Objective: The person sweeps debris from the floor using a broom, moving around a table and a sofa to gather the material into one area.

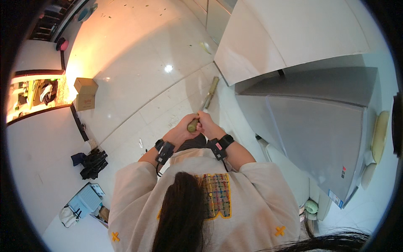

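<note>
My left hand [185,125] and my right hand [206,122] meet in front of my body, both closed around a greenish-brown, cane-like stick [192,126] whose rounded end points toward me. Beyond my fingers, in line with it, lies a narrow grey length, then a jointed greenish cane-like piece [214,84] over the pale tiles. A shorter length [208,101] lies close beside that. Whether these parts are joined to the held stick cannot be told. Both wrists bear black strapped devices.
A grey refrigerator-like cabinet [315,126] stands at the right, below a white panel [267,34]. On the left are a cardboard box [85,97], black plastic bags [94,163] and a light-blue container [85,200]. Small scraps [205,48] lie on the tiled floor.
</note>
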The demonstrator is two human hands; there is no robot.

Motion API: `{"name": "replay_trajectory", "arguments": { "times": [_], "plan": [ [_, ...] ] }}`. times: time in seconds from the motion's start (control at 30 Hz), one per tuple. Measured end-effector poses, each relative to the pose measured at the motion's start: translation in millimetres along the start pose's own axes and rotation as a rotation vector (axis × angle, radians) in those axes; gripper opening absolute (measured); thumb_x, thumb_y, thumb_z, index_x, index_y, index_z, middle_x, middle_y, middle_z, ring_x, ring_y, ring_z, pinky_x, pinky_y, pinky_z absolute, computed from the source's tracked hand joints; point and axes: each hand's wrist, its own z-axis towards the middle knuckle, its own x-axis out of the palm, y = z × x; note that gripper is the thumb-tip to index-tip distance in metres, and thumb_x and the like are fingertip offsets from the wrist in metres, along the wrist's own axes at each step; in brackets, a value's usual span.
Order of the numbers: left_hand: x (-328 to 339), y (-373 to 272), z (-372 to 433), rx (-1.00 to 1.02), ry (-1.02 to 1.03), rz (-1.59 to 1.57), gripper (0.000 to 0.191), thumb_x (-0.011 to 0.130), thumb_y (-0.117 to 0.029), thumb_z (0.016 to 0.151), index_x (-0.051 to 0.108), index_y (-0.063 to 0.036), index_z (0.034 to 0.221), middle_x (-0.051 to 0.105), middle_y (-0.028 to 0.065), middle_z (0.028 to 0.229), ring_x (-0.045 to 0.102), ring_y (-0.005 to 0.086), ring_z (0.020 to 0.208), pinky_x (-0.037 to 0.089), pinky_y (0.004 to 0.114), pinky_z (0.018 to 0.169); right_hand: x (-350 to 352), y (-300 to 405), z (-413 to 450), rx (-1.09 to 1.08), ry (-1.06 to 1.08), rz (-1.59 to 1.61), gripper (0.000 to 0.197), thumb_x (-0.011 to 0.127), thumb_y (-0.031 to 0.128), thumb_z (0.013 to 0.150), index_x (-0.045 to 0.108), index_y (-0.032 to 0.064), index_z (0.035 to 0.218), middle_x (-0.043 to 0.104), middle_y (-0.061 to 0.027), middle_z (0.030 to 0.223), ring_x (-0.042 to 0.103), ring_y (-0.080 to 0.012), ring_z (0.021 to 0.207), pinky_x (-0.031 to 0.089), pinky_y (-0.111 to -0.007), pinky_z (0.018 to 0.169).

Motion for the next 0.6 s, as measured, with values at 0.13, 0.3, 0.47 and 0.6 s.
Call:
{"name": "replay_trajectory", "arguments": {
  "times": [0.13, 0.3, 0.47, 0.6],
  "plan": [
    [-13, -2, 16, -0.046, 0.085, -0.216, 0.013, 0.045, -0.015, 0.070, 0.040, -0.0049, 0.064, 0.043, 0.0049, 0.050, 0.041, 0.0117, 0.039, 0.028, 0.019, 0.030, -10, 0, 25, 0.050, -0.053, -0.010, 0.016, 0.033, 0.015, 0.072, 0.036, 0.0019, 0.064, 0.035, -0.0062, 0.047, 0.036, -0.0146, 0.033, 0.036, -0.025, 0.030],
    [-26, 1, -7, 0.193, 0.011, -0.113, 0.012, 0.045, -0.015, 0.070, 0.041, -0.0054, 0.065, 0.043, 0.0036, 0.051, 0.041, 0.0119, 0.039, 0.030, 0.019, 0.032, 3, -24, 71, 0.080, 0.023, -0.092, 0.016, 0.033, 0.014, 0.072, 0.037, 0.0019, 0.062, 0.037, -0.0073, 0.052, 0.037, -0.0163, 0.036, 0.035, -0.030, 0.033],
    [-63, -7, 16, 0.334, -0.270, -0.143, 0.009, 0.041, -0.015, 0.071, 0.041, -0.0069, 0.067, 0.044, 0.0032, 0.051, 0.044, 0.0140, 0.040, 0.037, 0.024, 0.033, 18, -27, 93, 0.123, 0.266, -0.328, 0.021, 0.036, 0.023, 0.077, 0.037, 0.0086, 0.062, 0.037, -0.0016, 0.049, 0.033, -0.0119, 0.034, 0.026, -0.025, 0.030],
    [-43, -6, 25, 0.404, -0.385, -0.062, 0.010, 0.038, -0.015, 0.072, 0.039, -0.0075, 0.066, 0.042, 0.0038, 0.050, 0.043, 0.0161, 0.039, 0.034, 0.026, 0.030, 22, -9, 64, 0.093, 0.466, -0.361, 0.027, 0.037, 0.031, 0.078, 0.038, 0.0113, 0.060, 0.041, -0.0018, 0.051, 0.035, -0.0084, 0.036, 0.027, -0.021, 0.030]
  ]
}}
